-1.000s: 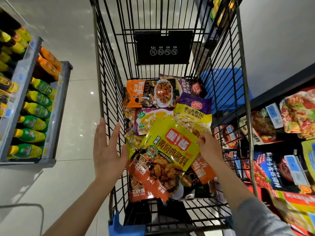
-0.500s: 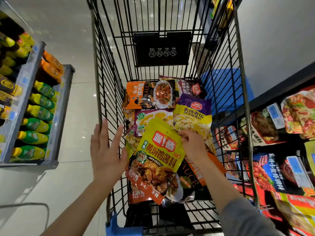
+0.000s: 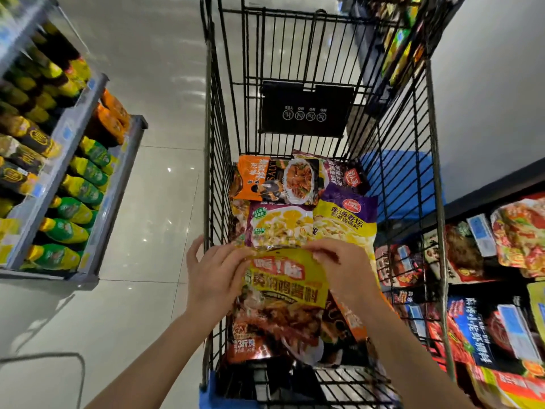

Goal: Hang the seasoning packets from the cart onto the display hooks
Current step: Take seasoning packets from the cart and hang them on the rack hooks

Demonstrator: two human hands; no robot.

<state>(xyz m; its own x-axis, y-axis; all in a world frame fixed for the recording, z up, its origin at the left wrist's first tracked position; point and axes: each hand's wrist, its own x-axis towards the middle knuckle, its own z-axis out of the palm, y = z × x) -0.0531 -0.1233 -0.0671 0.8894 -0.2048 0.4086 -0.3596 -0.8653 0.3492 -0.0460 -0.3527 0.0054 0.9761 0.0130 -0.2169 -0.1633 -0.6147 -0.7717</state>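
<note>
The black wire shopping cart (image 3: 324, 69) stands in a store aisle on a pale tiled floor (image 3: 153, 178). Both hands hold one yellow seasoning packet with red lettering and a photo of a braised dish (image 3: 284, 286) over the near end of the cart basket.

- Left hand (image 3: 213, 276): fingers curled, pinching the packet's upper left edge.
- Right hand (image 3: 343, 268): fingers curled, pinching the packet's upper right edge.

The yellow packet is slightly creased along its top edge and overlaps the packets below it. Further packets lie flat in the cart:

- an orange-and-black sauce packet with a plate of food printed on it (image 3: 277, 181), at the far end;
- a dark purple packet with a red round logo (image 3: 343, 175), beside it on the right;
- a purple-and-yellow packet with a red oval logo (image 3: 345, 222), near the right wall of the basket;
- a purple packet showing a yellow soup dish (image 3: 280, 225), just beyond the hands.

A black plastic panel with white round icons (image 3: 305, 112) hangs on the far wall of the cart. A grey shelf of green-and-yellow bottles (image 3: 73, 208) stands to the left. A dark display of hanging red, blue and yellow food packets (image 3: 483, 290) runs along the right side.
</note>
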